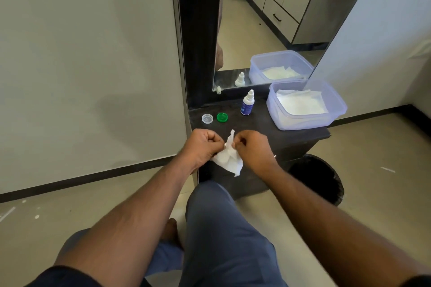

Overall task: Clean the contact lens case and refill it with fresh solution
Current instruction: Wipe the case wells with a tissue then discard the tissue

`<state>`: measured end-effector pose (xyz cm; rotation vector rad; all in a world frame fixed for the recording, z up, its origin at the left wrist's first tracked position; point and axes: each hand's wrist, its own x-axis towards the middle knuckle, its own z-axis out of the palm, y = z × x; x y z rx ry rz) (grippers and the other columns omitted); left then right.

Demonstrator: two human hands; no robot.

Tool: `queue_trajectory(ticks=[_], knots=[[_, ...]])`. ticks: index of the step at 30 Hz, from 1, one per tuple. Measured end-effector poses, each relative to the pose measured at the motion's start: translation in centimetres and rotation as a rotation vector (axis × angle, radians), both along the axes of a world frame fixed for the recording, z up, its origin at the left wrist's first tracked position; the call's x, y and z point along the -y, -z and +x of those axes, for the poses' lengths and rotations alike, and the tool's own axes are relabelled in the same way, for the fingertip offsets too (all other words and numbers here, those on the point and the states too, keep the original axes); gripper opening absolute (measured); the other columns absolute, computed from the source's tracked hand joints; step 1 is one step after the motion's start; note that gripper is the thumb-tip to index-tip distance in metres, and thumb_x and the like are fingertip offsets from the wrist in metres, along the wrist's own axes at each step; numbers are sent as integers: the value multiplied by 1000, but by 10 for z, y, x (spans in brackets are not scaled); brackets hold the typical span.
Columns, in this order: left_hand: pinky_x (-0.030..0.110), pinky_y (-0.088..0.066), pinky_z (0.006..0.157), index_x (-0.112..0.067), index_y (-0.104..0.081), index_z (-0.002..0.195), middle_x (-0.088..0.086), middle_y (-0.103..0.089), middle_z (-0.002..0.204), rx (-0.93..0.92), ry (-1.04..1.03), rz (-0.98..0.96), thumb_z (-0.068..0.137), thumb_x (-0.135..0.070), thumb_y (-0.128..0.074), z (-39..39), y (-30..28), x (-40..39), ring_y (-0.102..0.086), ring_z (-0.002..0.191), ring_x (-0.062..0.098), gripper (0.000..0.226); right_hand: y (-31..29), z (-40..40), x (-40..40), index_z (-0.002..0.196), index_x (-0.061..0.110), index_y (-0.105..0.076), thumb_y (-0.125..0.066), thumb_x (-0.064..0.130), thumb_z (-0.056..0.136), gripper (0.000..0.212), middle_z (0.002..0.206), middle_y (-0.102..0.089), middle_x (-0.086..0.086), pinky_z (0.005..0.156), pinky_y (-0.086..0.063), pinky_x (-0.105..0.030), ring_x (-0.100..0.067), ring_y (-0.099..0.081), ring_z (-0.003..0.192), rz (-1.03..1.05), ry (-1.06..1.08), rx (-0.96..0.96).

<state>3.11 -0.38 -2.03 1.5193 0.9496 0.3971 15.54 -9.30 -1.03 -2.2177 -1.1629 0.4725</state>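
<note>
Two caps at far left of the black shelf (268, 128): one clear cap (207, 118), one green cap (222, 117), just beside each other. One solution bottle (247, 103) upright farther right. One plastic tub (307, 105) of tissues at far right, doubled in the mirror (263, 23). Nearer: left hand (201, 145) and right hand (253, 147), both curled shut, pinching one crumpled tissue (228, 158). Lens case wrapped inside, barely discernible. Black bin (319, 177) partly hidden below.
</note>
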Motion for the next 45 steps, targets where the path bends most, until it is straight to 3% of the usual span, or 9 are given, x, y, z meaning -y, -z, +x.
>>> queue_trajectory(ticks=[6, 13, 15, 18, 21, 24, 29, 37, 45], knots=[[25, -49, 62, -11, -72, 66, 0, -67, 63, 50, -61, 29, 77, 2, -65, 0, 7, 0, -58, 60, 9, 18, -4, -8, 7, 76, 0, -70, -63, 1, 82, 9, 72, -70, -16, 61, -59, -33, -18, -63, 57, 53, 332, -503], [26, -47, 60, -8, -71, 68, 4, -65, 64, 106, -118, 16, 75, 3, -68, -1, 6, 0, -56, 59, 11, 13, -16, -10, 6, 81, -6, -67, -60, -8, 83, 7, 67, -62, -14, 57, -57, -28, -15, -56, 53, -17, 373, -754], [25, -45, 55, 0, -70, 74, 8, -63, 63, 119, -126, -22, 75, 3, -69, 0, 5, -1, -53, 55, 13, 4, -19, -2, 15, 81, -2, -68, -61, -5, 84, 8, 70, -65, -13, 62, -58, -29, -17, -59, 58, -96, 226, -608], [28, -47, 57, -2, -69, 71, 13, -63, 66, 135, -121, -72, 76, 5, -68, 1, 5, -3, -55, 59, 19, 9, -27, 18, 23, 87, 4, -68, -59, 5, 88, 9, 85, -65, -9, 76, -51, -31, -21, -61, 78, -84, -112, -6], [23, -49, 51, -2, -66, 69, 10, -62, 64, 131, -87, -108, 77, 8, -66, 2, 2, -4, -57, 56, 16, 13, -38, 36, 18, 96, 3, -66, -61, 3, 87, 10, 89, -61, -11, 71, -42, -29, -27, -58, 83, 18, -510, 439], [21, -49, 47, 1, -66, 72, 13, -62, 66, 105, -15, -134, 79, 10, -64, 0, -2, -6, -57, 54, 15, 12, -38, 43, 7, 99, 3, -69, -74, -3, 74, 27, 88, -66, -14, 65, -51, -35, -31, -63, 78, 51, -753, 723], [25, -52, 50, -1, -67, 72, 14, -65, 69, 79, 15, -166, 78, 8, -65, 0, -5, -10, -63, 59, 19, 11, -33, 45, -6, 94, 4, -69, -77, -2, 70, 26, 84, -65, -14, 58, -55, -37, -30, -62, 72, 54, -984, 803], [24, -54, 50, -2, -65, 70, 15, -65, 70, 17, 91, -226, 77, 9, -65, 0, -12, -14, -64, 60, 21, 13, -33, 47, -3, 92, 3, -69, -79, -1, 68, 27, 82, -65, -12, 58, -51, -31, -27, -61, 69, 104, -1127, 830], [23, -52, 46, -3, -66, 69, 11, -64, 66, 22, 27, -264, 77, 7, -65, 0, -9, -14, -62, 53, 15, 13, -14, 36, 3, 84, 3, -69, -79, 2, 69, 18, 77, -65, -13, 57, -51, -31, -27, -60, 65, 116, -987, 782]])
